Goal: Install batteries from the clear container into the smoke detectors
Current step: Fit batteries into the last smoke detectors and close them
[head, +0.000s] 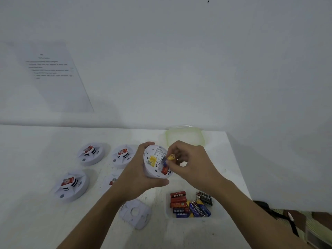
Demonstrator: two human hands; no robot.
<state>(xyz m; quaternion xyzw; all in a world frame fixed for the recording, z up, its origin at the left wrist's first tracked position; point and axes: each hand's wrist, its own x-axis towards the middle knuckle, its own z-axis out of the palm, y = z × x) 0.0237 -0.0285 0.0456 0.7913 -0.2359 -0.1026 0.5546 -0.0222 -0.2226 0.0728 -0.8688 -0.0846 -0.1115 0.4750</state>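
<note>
1. The person's left hand (138,169) holds one white smoke detector (154,160) up above the table (36,212). The fingers curl round its edge and grip it tight.
2. The smoke detector is tipped so that its back faces the person. There is a yellow sticker on that back, and a red part lower down.
3. The right hand (194,162) pinches a small battery (168,159) with its fingertips. The battery is yellow and blue. It touches the back of the smoke detector on the right side, just above the red part.
4. The clear container (168,215) sits on the table close to the person, under the right arm. More batteries (190,205) lie in it. The red ones are on the left, and the blue and black ones are on the right.
5. A lid (185,138) with a green rim lies at the far edge of the table, behind the two hands.
6. A flat white mounting plate (135,213) lies on the table just left of the clear container, below the left wrist.
7. Three more detectors (90,153) sit on the table to the left, well apart from the container. Each has a red and white tag on top.
8. A fourth detector (112,180) peeks out from behind the left arm. Most of it is hidden.
9. A sheet of paper (52,76) hangs on the white wall at the left. Its words are too blurry to read.
</note>
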